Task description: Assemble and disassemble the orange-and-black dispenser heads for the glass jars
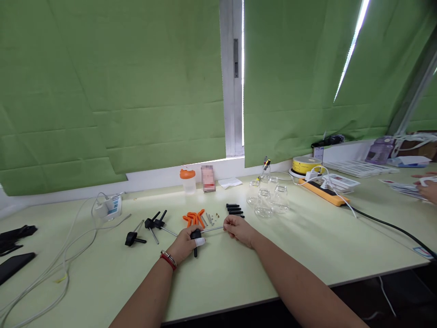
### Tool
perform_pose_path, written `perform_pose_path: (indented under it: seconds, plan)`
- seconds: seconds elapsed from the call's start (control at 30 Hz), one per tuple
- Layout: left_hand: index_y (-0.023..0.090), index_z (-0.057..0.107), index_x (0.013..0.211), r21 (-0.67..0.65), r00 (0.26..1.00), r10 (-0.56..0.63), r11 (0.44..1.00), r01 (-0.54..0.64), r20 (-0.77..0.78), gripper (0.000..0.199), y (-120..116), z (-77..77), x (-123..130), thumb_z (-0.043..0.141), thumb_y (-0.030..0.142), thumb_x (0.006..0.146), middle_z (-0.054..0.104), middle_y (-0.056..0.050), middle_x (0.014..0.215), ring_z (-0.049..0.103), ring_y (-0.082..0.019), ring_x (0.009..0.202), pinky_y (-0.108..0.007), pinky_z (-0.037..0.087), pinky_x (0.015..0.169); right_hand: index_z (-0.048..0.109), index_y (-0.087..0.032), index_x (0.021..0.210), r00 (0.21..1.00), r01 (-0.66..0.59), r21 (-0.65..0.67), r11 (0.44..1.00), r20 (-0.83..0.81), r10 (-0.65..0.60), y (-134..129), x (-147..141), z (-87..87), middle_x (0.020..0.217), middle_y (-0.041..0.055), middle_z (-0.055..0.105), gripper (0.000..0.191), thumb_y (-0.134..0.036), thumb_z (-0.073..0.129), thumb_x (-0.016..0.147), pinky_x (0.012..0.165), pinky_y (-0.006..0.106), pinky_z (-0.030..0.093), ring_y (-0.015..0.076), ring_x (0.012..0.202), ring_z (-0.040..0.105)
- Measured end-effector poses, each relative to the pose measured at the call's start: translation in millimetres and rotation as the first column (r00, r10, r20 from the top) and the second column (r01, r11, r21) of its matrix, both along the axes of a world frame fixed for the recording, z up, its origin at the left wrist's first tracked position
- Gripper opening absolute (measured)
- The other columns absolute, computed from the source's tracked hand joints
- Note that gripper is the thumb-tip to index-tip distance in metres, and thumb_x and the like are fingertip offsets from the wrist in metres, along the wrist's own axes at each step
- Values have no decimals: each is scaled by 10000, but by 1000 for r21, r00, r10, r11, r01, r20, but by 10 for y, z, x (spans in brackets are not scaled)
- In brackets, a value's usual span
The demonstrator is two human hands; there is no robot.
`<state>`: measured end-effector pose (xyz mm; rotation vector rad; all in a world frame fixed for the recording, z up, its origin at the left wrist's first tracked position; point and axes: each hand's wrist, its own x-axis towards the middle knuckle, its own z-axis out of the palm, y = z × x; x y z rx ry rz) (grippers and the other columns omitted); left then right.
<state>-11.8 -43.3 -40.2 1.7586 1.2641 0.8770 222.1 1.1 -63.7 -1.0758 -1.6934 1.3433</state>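
Note:
My left hand (184, 245), with a white wrap on its thumb, is closed around a black plastic part (195, 234) that has a black handle pointing down. From this part a thin metal rod (212, 229) runs to the right. The fingertips of my right hand (239, 229) pinch the rod's far end; whether a small piece is also between them is hidden. Just beyond lie orange trigger-shaped parts (193, 218), small metal pins (209, 219) and several black ribbed pieces (234, 210). Similar black parts with rods (134, 238) rest to the left.
Clear glass bottles (264, 205) stand at the back right, near an orange power strip (324, 192). An orange-lidded cup (188, 181) is by the wall. White cables (64, 255) loop across the left side. Another person's hand (426, 187) is at the far right.

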Motion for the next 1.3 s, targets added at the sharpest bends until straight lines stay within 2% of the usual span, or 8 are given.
perform_pose_path:
  seconds: [0.17, 0.37, 0.43, 0.6, 0.83, 0.97, 1.13, 1.3]
  plan:
    - [156, 591, 887, -14, 1000, -2, 1000, 2, 1, 322, -20, 24, 11, 662, 369, 656, 483, 2, 767, 423, -138, 680, -242, 354, 624, 516, -176, 699, 997, 32, 26, 999, 64, -34, -12, -39, 9, 501, -55, 455, 220, -360, 485, 815, 509, 214, 321, 81, 467, 391]
    - [160, 593, 909, -25, 1000, 17, 1000, -17, 8, 354, -10, -4, 5, 664, 390, 648, 494, 4, 768, 427, -142, 684, -243, 351, 625, 520, -168, 661, 997, 44, 48, 998, 68, -47, -11, -60, 8, 475, -49, 449, 312, -407, 444, 846, 553, 237, 342, 91, 469, 399]
    - [161, 595, 903, -11, 1000, 19, 1000, -19, 12, 348, -1, -21, -1, 666, 384, 646, 503, 1, 775, 431, -145, 694, -245, 355, 635, 526, -169, 696, 997, 38, 44, 998, 61, -41, -12, -52, 10, 504, -47, 468, 290, -401, 440, 846, 537, 230, 337, 86, 465, 396]
    - [159, 593, 894, -4, 1000, 2, 1000, -2, 24, 320, 4, -35, -8, 664, 363, 659, 491, 10, 753, 417, -137, 683, -237, 347, 623, 514, -185, 804, 1000, -16, 26, 1000, -20, 17, -18, -31, 8, 730, -24, 556, 133, -315, 533, 779, 502, 203, 322, 68, 505, 426]
    - [164, 599, 909, -27, 1000, 18, 999, -18, 23, 346, -4, -37, 1, 671, 380, 649, 491, 20, 740, 418, -135, 668, -237, 341, 615, 530, -175, 689, 997, 8, 43, 999, 76, -12, -46, -34, 37, 508, -43, 465, 265, -392, 469, 830, 520, 219, 317, 91, 483, 386]
    - [173, 603, 908, -21, 1000, 13, 1000, -13, 28, 332, -1, -37, 1, 665, 373, 651, 497, 23, 736, 427, -135, 667, -236, 345, 621, 518, -178, 693, 997, 27, 37, 999, 74, -29, -66, -39, 68, 528, -42, 472, 278, -404, 449, 838, 514, 222, 317, 87, 472, 378]
    - [167, 594, 894, -7, 1000, 2, 1000, -1, 18, 311, -9, -20, 6, 662, 359, 659, 484, 18, 744, 427, -138, 681, -240, 352, 633, 505, -190, 770, 1000, -21, 59, 998, -14, 22, -39, -30, 31, 653, -49, 477, 148, -331, 549, 761, 525, 218, 352, 75, 499, 417]
    - [159, 580, 898, -23, 1000, -17, 1000, 17, 20, 289, -19, -14, 7, 655, 331, 679, 458, 18, 732, 398, -127, 661, -234, 329, 608, 509, -178, 685, 999, -12, 81, 997, 53, 8, -22, -32, 0, 586, -45, 475, 224, -371, 497, 798, 554, 223, 347, 80, 500, 401]
